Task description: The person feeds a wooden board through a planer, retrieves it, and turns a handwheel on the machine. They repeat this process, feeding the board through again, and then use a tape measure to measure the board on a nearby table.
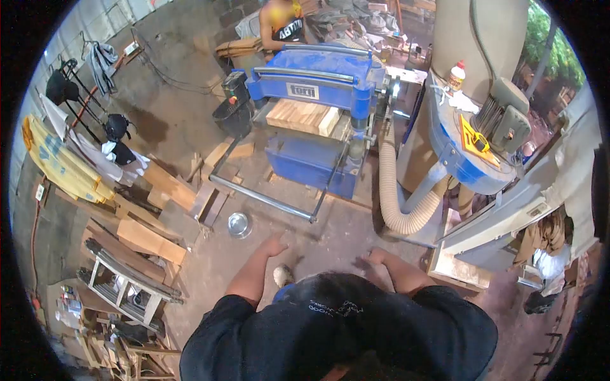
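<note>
Blue machine [314, 68] bears pale wood [298, 117] at its front. Before the machine, the left hand [274, 244] and right hand [375, 255] hang apart, their grip too unclear to tell; a metal bowl [238, 223] sits nearby.

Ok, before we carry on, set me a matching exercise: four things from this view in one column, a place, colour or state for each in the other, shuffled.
Things
1. Wood block
2. Metal bowl
3. Ribbed hose
4. Bottle

Descriptions
A. Beige, bending in a U shape
B. White, with a red cap
C. In the blue machine, below the "torq" label
D. On the floor, nearer the left hand than the right hand

Pairs: 1-C, 2-D, 3-A, 4-B
</note>
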The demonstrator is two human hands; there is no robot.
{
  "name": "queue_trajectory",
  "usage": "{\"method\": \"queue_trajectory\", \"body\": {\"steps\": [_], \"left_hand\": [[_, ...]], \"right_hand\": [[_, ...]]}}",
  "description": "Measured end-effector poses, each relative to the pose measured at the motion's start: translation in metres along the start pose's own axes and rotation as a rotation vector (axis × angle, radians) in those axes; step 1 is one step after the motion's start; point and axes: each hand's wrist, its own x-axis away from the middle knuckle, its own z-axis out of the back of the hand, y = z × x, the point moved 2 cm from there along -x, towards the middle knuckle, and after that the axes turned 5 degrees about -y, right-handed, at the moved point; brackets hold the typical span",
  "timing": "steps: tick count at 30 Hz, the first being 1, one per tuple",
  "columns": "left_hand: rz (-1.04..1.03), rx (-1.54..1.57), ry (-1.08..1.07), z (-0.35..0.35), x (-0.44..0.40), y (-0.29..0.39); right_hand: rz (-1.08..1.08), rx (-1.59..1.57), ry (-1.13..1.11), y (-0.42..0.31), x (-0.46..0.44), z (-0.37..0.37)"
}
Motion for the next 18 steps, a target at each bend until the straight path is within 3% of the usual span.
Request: {"method": "queue_trajectory", "body": {"steps": [4,6,8,10,12,14,18], "left_hand": [[0.03,0.066,0.028,-0.018,0.014,-0.044],[0.085,0.004,0.172,-0.008,0.017,-0.051],[0.065,-0.08,0.27,0.01,0.014,-0.047],[0.048,-0.169,0.348,0.04,0.017,-0.025],[0.064,-0.162,0.333,0.06,0.012,-0.012],[0.037,-0.233,0.298,0.068,0.002,-0.013],[0.079,-0.279,0.231,0.087,-0.012,-0.013]], "right_hand": [[-0.092,-0.143,0.073,0.035,-0.081,-0.033],[0.202,0.071,0.125,0.035,-0.117,-0.025],[0.027,-0.116,0.468,-0.004,-0.106,0.017],[0.043,0.007,0.295,-0.053,-0.102,0.059],[0.34,-0.005,0.841,-0.111,-0.086,0.085],[0.329,-0.075,0.628,-0.161,-0.072,0.1],[0.329,0.155,0.55,-0.19,-0.103,0.076]]}}
